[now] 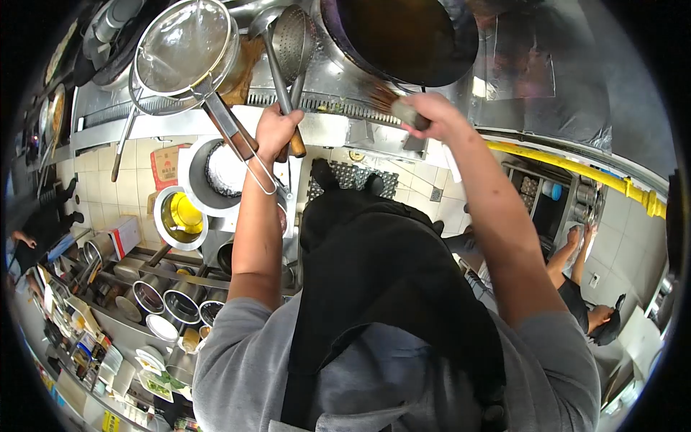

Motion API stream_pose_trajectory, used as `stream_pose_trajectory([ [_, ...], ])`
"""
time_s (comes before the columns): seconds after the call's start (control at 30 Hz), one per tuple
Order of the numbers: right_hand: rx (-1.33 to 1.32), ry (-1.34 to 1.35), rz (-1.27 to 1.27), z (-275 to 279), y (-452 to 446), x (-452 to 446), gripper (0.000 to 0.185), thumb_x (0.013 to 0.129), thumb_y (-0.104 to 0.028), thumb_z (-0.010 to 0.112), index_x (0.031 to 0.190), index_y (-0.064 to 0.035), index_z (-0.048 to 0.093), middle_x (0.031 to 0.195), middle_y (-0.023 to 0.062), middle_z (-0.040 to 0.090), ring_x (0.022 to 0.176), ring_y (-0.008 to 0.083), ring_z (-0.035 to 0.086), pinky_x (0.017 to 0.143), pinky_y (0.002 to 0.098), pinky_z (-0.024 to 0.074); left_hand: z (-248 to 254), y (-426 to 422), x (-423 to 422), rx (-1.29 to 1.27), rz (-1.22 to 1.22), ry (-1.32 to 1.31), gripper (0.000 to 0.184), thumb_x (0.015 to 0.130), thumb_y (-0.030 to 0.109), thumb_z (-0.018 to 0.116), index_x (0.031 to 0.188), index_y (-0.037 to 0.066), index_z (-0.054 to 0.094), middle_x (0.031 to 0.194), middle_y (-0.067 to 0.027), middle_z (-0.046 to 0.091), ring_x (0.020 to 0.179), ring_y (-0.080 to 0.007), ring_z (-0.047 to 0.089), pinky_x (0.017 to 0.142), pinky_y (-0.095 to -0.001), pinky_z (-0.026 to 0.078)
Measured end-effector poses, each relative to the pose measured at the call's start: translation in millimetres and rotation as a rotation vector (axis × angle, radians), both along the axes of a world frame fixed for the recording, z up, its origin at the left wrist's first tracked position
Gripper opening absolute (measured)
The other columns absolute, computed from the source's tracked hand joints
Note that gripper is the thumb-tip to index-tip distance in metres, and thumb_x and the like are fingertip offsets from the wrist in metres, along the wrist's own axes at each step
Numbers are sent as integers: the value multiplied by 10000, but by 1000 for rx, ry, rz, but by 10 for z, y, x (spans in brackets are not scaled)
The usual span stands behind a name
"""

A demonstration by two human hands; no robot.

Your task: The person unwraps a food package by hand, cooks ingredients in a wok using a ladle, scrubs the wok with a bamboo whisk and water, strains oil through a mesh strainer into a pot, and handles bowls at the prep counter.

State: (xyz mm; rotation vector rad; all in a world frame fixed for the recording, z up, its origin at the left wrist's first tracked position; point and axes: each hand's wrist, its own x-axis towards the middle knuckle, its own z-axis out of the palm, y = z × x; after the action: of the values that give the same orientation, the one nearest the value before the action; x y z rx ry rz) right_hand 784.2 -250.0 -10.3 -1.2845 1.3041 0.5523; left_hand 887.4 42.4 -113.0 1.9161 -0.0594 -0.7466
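My left hand (276, 134) is closed around the handle of a metal ladle (276, 68), its thumb laid over the shaft. A perforated skimmer (294, 45) lies right beside the ladle, and their handles cross near my thumb; I cannot tell whether I grip both. In my right hand (435, 117) is a wok brush (409, 114), slightly blurred, its brown bristles pointing left over the stove's front grate. Just beyond the brush sits a large dark wok (403, 43) with brownish liquid in it. A round mesh strainer (183, 50) rests left of the ladle, its handle reaching past my left wrist.
Below the strainer stand a large metal pot (201, 176) and a bowl of yellow liquid (181, 217). A yellow pipe (576, 173) runs along the stove edge at right. Several pots (181, 304) fill a lower-left shelf. Other people are at both sides, one co-worker (594, 317) at right.
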Motion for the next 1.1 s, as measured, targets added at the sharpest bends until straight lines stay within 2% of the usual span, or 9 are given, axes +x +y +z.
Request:
stream_pose_trajectory([
  [0.13, -105, 195, 156, -105, -293, -318, 168, 922, -193, 606, 1044, -76, 603, 951, 88, 619, 788, 187, 630, 578, 331, 564, -27, 40, 18, 13, -8, -39, 281, 768, 225, 691, 847, -37, 626, 706, -68, 623, 623, -157, 575, 598, -320, 464],
  [0.27, -98, 79, 50, -551, 66, -22, 100, 894, -168, 577, 983, -126, 587, 921, 46, 578, 835, 154, 562, 603, 357, 565, 23, 31, -5, -2, -7, -16, 275, 780, 218, 689, 865, -38, 631, 723, -61, 622, 629, -156, 569, 600, -321, 468],
  [0.43, 102, -7, 319, -573, 838, 703, 94, 916, -187, 523, 937, -118, 583, 780, 63, 624, 630, 155, 611, 492, 282, 530, -122, 83, 37, 33, -41, -62, 347, 761, 259, 693, 926, -45, 672, 750, -125, 670, 689, -218, 639, 677, -359, 503],
  [0.57, 250, -111, 196, -507, 997, 1096, 187, 923, -187, 584, 1053, -61, 536, 868, 112, 637, 631, 191, 631, 442, 275, 523, -148, 170, 69, 43, -34, -58, 346, 754, 261, 686, 924, -40, 672, 730, -113, 660, 666, -209, 619, 657, -360, 496],
  [0.63, 441, -120, 25, -550, 874, 1179, 139, 936, -155, 510, 1020, -50, 545, 821, 133, 643, 577, 223, 629, 429, 297, 532, -135, 278, 110, 30, -32, -26, 286, 760, 225, 686, 895, -25, 656, 703, -73, 629, 624, -170, 584, 609, -330, 470],
  [0.73, 326, -250, -44, -327, 610, 908, 288, 921, -181, 585, 1139, -9, 510, 858, 167, 623, 600, 225, 630, 411, 263, 492, -175, 437, 145, 21, -51, 8, 257, 757, 207, 680, 883, -15, 645, 677, -45, 604, 591, -142, 556, 570, -308, 450],
  [0.8, 80, -213, 157, -8, 595, 744, 245, 932, -201, 561, 1094, -18, 541, 831, 143, 632, 582, 208, 622, 436, 279, 477, -195, 525, 170, 40, -87, -4, 321, 738, 241, 670, 918, -24, 656, 677, -67, 614, 609, -163, 570, 591, -323, 463],
  [0.93, 229, -166, 73, -384, 716, 608, 79, 923, -157, 545, 946, -87, 575, 791, 88, 622, 577, 204, 602, 449, 300, 503, -89, 544, 154, 26, -109, -48, 231, 785, 215, 680, 864, 4, 624, 666, -29, 580, 577, -127, 525, 545, -311, 432],
  [1.1, 321, -190, -146, -676, 1313, 1051, 137, 946, -177, 525, 1039, -76, 530, 838, 124, 630, 603, 235, 605, 440, 303, 520, -139, 524, 122, 59, -103, -133, 252, 764, 208, 664, 892, -8, 644, 681, -42, 601, 606, -135, 542, 580, -314, 445],
])
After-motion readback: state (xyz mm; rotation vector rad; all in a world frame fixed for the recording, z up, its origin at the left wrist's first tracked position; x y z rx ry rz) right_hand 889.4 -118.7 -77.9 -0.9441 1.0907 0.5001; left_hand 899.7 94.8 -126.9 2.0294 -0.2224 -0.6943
